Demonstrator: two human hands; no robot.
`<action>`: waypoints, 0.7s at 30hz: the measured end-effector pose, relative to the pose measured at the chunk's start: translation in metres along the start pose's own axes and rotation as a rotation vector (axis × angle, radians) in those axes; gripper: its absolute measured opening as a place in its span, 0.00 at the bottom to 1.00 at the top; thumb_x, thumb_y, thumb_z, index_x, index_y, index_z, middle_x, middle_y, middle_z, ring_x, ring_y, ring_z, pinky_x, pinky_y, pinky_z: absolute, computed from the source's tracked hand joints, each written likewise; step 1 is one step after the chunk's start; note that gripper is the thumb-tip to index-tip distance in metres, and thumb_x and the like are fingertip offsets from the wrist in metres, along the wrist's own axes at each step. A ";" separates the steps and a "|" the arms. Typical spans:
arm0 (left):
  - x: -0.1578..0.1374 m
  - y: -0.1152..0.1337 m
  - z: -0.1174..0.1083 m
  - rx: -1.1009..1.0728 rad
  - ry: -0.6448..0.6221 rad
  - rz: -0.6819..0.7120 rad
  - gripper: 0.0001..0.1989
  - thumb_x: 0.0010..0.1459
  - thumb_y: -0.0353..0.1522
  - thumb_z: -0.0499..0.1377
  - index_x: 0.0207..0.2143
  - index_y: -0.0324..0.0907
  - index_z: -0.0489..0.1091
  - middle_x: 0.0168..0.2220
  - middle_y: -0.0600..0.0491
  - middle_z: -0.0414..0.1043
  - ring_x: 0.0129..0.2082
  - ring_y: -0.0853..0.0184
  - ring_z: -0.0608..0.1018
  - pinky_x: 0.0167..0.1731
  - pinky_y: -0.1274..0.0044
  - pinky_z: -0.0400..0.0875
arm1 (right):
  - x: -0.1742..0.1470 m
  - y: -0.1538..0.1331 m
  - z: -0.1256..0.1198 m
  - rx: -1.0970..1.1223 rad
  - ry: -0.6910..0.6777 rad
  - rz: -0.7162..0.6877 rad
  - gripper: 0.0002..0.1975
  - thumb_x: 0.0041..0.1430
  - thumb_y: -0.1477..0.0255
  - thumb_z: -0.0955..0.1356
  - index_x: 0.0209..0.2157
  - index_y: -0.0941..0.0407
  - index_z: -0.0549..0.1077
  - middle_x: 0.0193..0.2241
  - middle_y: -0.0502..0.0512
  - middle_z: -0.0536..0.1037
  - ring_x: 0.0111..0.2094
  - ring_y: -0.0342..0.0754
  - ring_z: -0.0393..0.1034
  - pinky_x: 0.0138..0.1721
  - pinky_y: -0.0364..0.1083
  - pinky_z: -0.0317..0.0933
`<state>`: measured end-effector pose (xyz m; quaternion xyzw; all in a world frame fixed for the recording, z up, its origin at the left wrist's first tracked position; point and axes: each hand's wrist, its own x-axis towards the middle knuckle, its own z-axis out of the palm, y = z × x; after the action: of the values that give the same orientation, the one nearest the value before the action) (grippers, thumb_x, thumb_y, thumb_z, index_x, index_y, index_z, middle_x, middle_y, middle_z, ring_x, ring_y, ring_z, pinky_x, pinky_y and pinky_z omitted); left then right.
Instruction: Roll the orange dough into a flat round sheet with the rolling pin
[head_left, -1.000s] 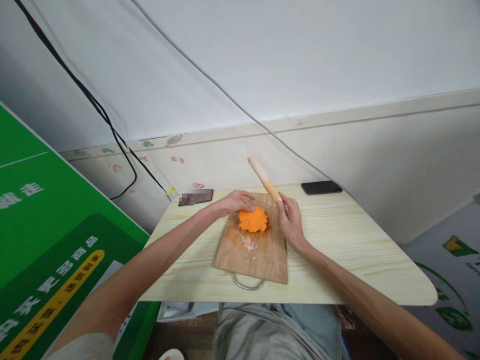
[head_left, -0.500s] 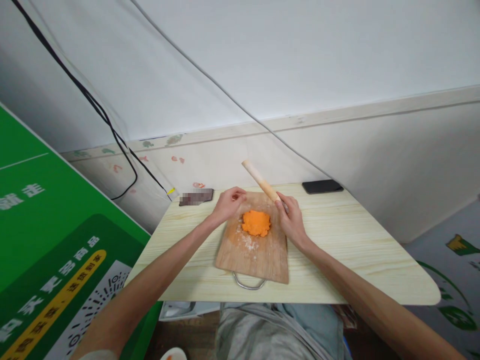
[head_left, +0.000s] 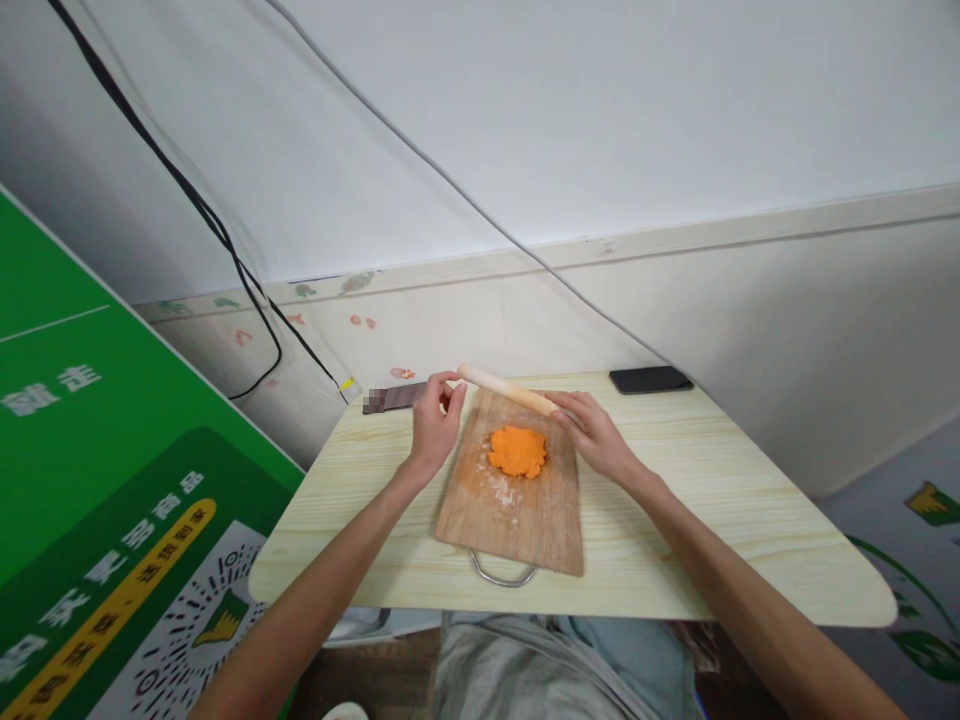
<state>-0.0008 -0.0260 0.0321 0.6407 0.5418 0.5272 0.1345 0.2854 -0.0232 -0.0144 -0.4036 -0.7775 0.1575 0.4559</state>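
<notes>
A pale wooden rolling pin is held above the far part of a wooden cutting board. My right hand is closed round the pin's right end. At the pin's left end is my left hand, its thumb and forefinger apart. The forefinger tip is right by that end, and I cannot tell if it touches. Below the pin, a flattened piece of orange dough with ragged edges lies on the board. White flour is scattered on the wood on its near side.
A black phone lies at the back right of the pale table. Another dark, partly blurred phone lies behind my left hand. The board's metal handle faces me. Cables hang along the wall, and a green sign stands at the left.
The rolling pin has swung from steeply tilted to nearly level, its left end lowered toward my left hand. My left hand has shifted left, off the board's far edge. The dough looks the same.
</notes>
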 end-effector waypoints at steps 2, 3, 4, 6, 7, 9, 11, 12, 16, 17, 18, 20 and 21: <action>0.000 0.003 -0.002 0.091 0.003 0.109 0.12 0.68 0.40 0.60 0.51 0.46 0.72 0.31 0.55 0.69 0.38 0.62 0.75 0.47 0.74 0.69 | 0.000 -0.001 -0.004 -0.001 -0.048 -0.019 0.23 0.75 0.53 0.62 0.60 0.48 0.79 0.51 0.60 0.82 0.53 0.60 0.73 0.57 0.64 0.68; 0.001 0.003 -0.002 0.144 -0.001 0.173 0.13 0.68 0.39 0.60 0.51 0.45 0.72 0.34 0.53 0.71 0.41 0.60 0.75 0.52 0.71 0.68 | 0.000 -0.002 -0.006 -0.007 -0.075 -0.031 0.23 0.75 0.53 0.62 0.59 0.48 0.79 0.50 0.61 0.82 0.52 0.60 0.74 0.56 0.64 0.68; 0.002 0.003 -0.002 0.199 -0.018 0.230 0.13 0.69 0.38 0.59 0.52 0.44 0.73 0.37 0.51 0.73 0.45 0.58 0.75 0.55 0.69 0.66 | 0.000 -0.003 -0.008 -0.015 -0.101 -0.044 0.23 0.75 0.53 0.63 0.58 0.48 0.80 0.48 0.61 0.82 0.51 0.60 0.74 0.55 0.64 0.69; 0.004 0.002 -0.001 0.301 -0.115 0.296 0.12 0.71 0.37 0.57 0.52 0.43 0.74 0.42 0.46 0.76 0.50 0.55 0.74 0.59 0.65 0.63 | 0.000 -0.007 -0.012 -0.032 -0.155 -0.074 0.22 0.75 0.54 0.63 0.57 0.48 0.81 0.46 0.62 0.82 0.49 0.61 0.74 0.53 0.64 0.70; 0.004 0.001 0.001 0.343 -0.184 0.302 0.12 0.72 0.36 0.55 0.51 0.43 0.74 0.45 0.45 0.76 0.51 0.54 0.73 0.59 0.64 0.63 | 0.000 -0.009 -0.014 -0.039 -0.185 -0.091 0.21 0.75 0.54 0.64 0.57 0.48 0.82 0.46 0.62 0.82 0.49 0.61 0.74 0.53 0.64 0.70; 0.001 -0.002 0.005 0.400 -0.319 0.289 0.12 0.72 0.36 0.55 0.51 0.43 0.75 0.48 0.44 0.77 0.53 0.53 0.73 0.58 0.64 0.63 | 0.000 -0.014 -0.018 -0.057 -0.245 -0.113 0.21 0.75 0.56 0.64 0.58 0.48 0.81 0.46 0.62 0.83 0.50 0.61 0.74 0.54 0.65 0.70; -0.003 -0.005 0.010 0.432 -0.401 0.273 0.13 0.72 0.36 0.55 0.51 0.44 0.76 0.49 0.44 0.78 0.54 0.53 0.73 0.58 0.64 0.63 | -0.002 -0.018 -0.021 -0.080 -0.297 -0.118 0.20 0.75 0.58 0.64 0.59 0.48 0.80 0.46 0.62 0.83 0.51 0.62 0.74 0.55 0.65 0.69; -0.006 -0.006 0.012 0.446 -0.426 0.266 0.13 0.71 0.36 0.56 0.52 0.44 0.76 0.50 0.44 0.77 0.55 0.52 0.73 0.58 0.64 0.63 | -0.003 -0.020 -0.022 -0.089 -0.317 -0.116 0.20 0.75 0.58 0.64 0.59 0.48 0.80 0.46 0.62 0.83 0.51 0.62 0.74 0.55 0.65 0.69; -0.013 -0.011 0.016 0.479 -0.490 0.247 0.15 0.70 0.34 0.56 0.55 0.45 0.75 0.53 0.43 0.76 0.56 0.52 0.72 0.59 0.63 0.64 | -0.010 -0.026 -0.022 -0.104 -0.353 -0.121 0.20 0.75 0.61 0.62 0.59 0.48 0.79 0.51 0.62 0.82 0.54 0.62 0.73 0.56 0.64 0.68; -0.014 -0.012 0.016 0.481 -0.501 0.251 0.16 0.70 0.33 0.56 0.56 0.45 0.75 0.53 0.43 0.76 0.57 0.52 0.72 0.59 0.63 0.64 | -0.011 -0.027 -0.022 -0.120 -0.353 -0.123 0.19 0.75 0.61 0.62 0.58 0.48 0.79 0.51 0.62 0.82 0.54 0.62 0.73 0.56 0.64 0.68; -0.014 -0.012 0.016 0.482 -0.511 0.260 0.17 0.69 0.32 0.55 0.57 0.44 0.75 0.54 0.43 0.76 0.57 0.51 0.71 0.59 0.62 0.65 | -0.011 -0.029 -0.020 -0.146 -0.353 -0.123 0.18 0.74 0.62 0.63 0.56 0.49 0.80 0.50 0.62 0.82 0.52 0.62 0.74 0.55 0.63 0.68; -0.015 -0.013 0.016 0.488 -0.533 0.286 0.20 0.68 0.29 0.54 0.60 0.44 0.73 0.55 0.43 0.75 0.58 0.51 0.71 0.59 0.62 0.65 | -0.009 -0.032 -0.016 -0.232 -0.346 -0.118 0.15 0.72 0.62 0.64 0.49 0.51 0.80 0.45 0.62 0.82 0.48 0.61 0.74 0.50 0.60 0.69; -0.015 -0.014 0.017 0.492 -0.545 0.299 0.22 0.67 0.28 0.54 0.61 0.44 0.72 0.56 0.43 0.75 0.58 0.51 0.71 0.59 0.61 0.65 | -0.008 -0.034 -0.013 -0.286 -0.342 -0.113 0.14 0.72 0.61 0.64 0.45 0.52 0.79 0.42 0.62 0.81 0.45 0.60 0.74 0.48 0.58 0.68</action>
<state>0.0074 -0.0264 0.0073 0.8420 0.4972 0.2060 0.0379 0.2820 -0.0526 0.0092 -0.3872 -0.8794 0.0858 0.2635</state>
